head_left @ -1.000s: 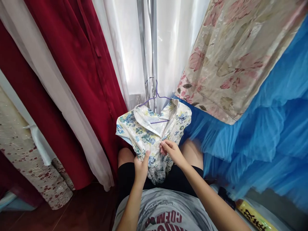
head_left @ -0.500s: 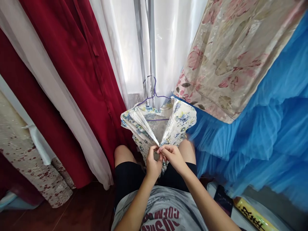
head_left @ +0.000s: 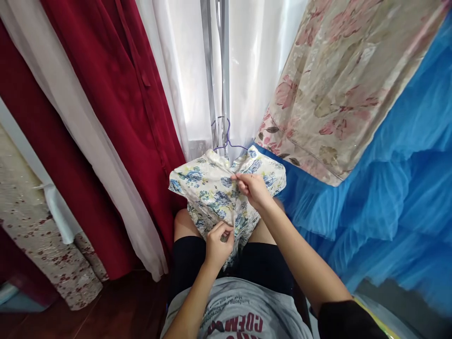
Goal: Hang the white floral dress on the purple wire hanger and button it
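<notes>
A white dress [head_left: 208, 188] with blue and yellow flowers hangs in front of me on a thin purple hanger [head_left: 229, 141], its lower part between my legs. My left hand [head_left: 219, 242] pinches the fabric low on the middle seam. Higher on that same seam, near the neckline, my right hand [head_left: 253, 188] is closed at the zipper, the pull itself hidden by the fingertips. Below the right hand the two edges of the seam lie together.
Dark red drapes [head_left: 102, 141] and pale cloth hang on the left. Grey metal poles [head_left: 208, 70] stand ahead before a white curtain [head_left: 183, 70]. To the right hang a pink-flowered beige cloth [head_left: 328, 108] and blue ruffled tulle [head_left: 374, 202].
My right hand has slid up the seam toward the neckline, and the open V has closed below it. My left hand has moved slightly lower, still pinching the dress.
</notes>
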`<act>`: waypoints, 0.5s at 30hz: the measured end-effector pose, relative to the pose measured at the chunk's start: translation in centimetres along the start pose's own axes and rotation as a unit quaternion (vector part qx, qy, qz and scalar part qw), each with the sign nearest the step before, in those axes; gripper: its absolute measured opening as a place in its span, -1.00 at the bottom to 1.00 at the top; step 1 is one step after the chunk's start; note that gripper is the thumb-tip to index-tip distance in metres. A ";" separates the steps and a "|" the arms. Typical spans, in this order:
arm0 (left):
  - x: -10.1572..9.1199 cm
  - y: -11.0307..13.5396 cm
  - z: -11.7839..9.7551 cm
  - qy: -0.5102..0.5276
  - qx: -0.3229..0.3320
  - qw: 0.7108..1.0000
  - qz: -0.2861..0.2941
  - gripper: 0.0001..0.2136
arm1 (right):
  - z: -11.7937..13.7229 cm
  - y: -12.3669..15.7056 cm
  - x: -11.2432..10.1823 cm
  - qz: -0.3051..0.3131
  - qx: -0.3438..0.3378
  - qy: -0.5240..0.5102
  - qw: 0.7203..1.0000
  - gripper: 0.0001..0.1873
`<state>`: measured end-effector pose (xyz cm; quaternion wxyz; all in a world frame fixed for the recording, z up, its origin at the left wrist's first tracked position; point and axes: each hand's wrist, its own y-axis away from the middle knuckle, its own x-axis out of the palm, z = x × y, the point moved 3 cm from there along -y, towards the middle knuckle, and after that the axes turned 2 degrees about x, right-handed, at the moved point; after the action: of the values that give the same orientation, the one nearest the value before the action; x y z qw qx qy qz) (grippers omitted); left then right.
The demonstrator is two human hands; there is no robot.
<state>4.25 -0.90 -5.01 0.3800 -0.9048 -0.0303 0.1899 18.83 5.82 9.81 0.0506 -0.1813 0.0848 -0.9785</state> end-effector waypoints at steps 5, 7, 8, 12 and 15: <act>0.4 1.8 1.1 0.001 -0.037 0.999 0.012 -0.89 | 2.8 -3.4 1.8 0.016 0.059 -0.088 0.994 -0.88; 0.7 2.2 1.2 0.012 -0.048 0.998 0.026 -0.89 | 3.2 -3.4 2.1 0.024 0.043 -0.064 0.997 -0.86; 0.9 2.2 1.2 0.014 -0.049 0.998 0.038 -0.89 | 3.3 -3.2 2.1 0.026 0.029 -0.039 0.998 -0.84; 0.5 0.1 0.2 0.001 -0.012 0.999 0.042 -0.94 | 2.9 -1.7 1.5 0.008 -0.069 0.073 0.995 -0.74; -1.6 -4.2 -1.4 -0.013 0.032 0.998 -0.057 -0.81 | 2.5 -1.0 0.7 0.013 -0.110 0.127 0.986 -0.69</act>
<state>3.71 0.81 -0.64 0.4183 -0.8865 -0.0803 0.1806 19.02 6.32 12.49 0.0317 -0.0594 0.2002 -0.9774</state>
